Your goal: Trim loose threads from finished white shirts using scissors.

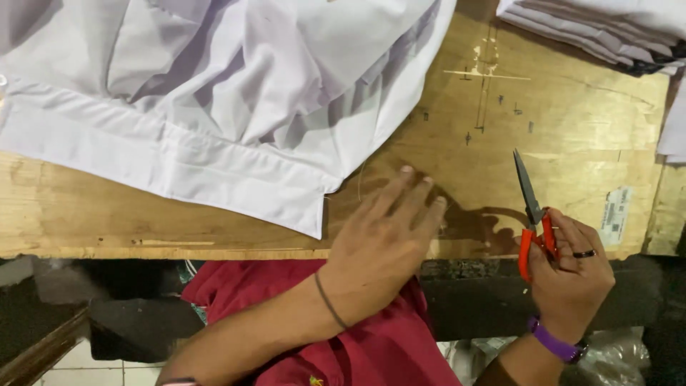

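Item 1. Thread snips: small, with orange handles and dark pointed blades. They are held upright in the right hand, blades pointing away from the person and closed to a single point. The handles are pinched between thumb and curled fingers; a dark ring is worn on one finger and a purple band on the wrist. The snips are raised over the near right part of the worktop, well apart from the cloth.

Item 2. Left hand: laid flat on the worktop, fingers stretched out and held close together, nothing gripped. A thin dark band is worn at the wrist. The fingertips lie just beside the lower right corner of the white garment, not touching it as far as can be seen.

Item 3. White garment: spread over the far left of the worktop, with a broad hemmed band along its near edge. A fine loose thread is seen on the wood between its corner and the left hand.

Item 4. Folded white cloth, stacked: at the far right corner.

Item 5. Worktop: bare plywood, pencil-marked, with a pale sticker near the right hand.

Item 6. Red clothing: worn by the person, seen below the worktop edge.
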